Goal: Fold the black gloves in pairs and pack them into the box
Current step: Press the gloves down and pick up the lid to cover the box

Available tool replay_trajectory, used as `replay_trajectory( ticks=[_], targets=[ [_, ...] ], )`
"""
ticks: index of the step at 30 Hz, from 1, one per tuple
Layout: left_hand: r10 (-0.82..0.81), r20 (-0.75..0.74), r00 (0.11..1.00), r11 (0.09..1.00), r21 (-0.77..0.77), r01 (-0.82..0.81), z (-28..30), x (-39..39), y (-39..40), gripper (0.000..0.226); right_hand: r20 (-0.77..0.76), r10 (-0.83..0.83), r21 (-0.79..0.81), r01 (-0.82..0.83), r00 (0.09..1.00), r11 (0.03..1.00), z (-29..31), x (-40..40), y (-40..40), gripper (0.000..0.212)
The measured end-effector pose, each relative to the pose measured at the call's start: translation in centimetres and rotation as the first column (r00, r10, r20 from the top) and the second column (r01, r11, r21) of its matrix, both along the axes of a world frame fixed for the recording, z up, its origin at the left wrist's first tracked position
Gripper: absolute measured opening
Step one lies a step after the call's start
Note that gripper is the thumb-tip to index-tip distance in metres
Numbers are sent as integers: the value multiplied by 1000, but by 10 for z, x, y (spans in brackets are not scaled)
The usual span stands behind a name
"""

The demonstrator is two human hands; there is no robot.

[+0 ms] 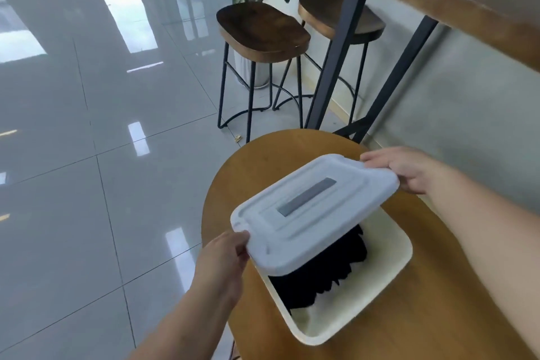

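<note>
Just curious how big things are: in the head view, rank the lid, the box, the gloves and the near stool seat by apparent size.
1. Lid, though nearest the camera.
2. Box, partly hidden.
3. Stool seat, farther away, so unsure.
4. Gloves, mostly covered.

Bright, even daylight fills the scene; window glare reflects as white patches on the glossy floor (87, 126). Wide-angle distortion bends lines near the edges. Detail is slightly soft overall.
</note>
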State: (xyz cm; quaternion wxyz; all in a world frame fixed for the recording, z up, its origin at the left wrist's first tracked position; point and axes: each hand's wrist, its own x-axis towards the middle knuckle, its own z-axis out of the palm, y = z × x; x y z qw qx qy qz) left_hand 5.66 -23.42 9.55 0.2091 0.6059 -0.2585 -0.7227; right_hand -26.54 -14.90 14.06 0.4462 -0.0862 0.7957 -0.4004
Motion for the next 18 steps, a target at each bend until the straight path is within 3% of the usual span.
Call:
replay_trajectory(
  ticks=[3,7,18],
  targets=[
    [-73,42,996,997,-5,73,-5,8,28,15,-128,59,21,-57,990,998,-10,10,28,33],
    [-85,131,988,996,-28,90,-9,10,54,5,-281,78,79,-58,957,995,-27,24,47,34],
    [-150,369,917,954,-190,233,-23,14,80,10,-412,34,89,3,910,996,-50,48,78,34]
  ],
)
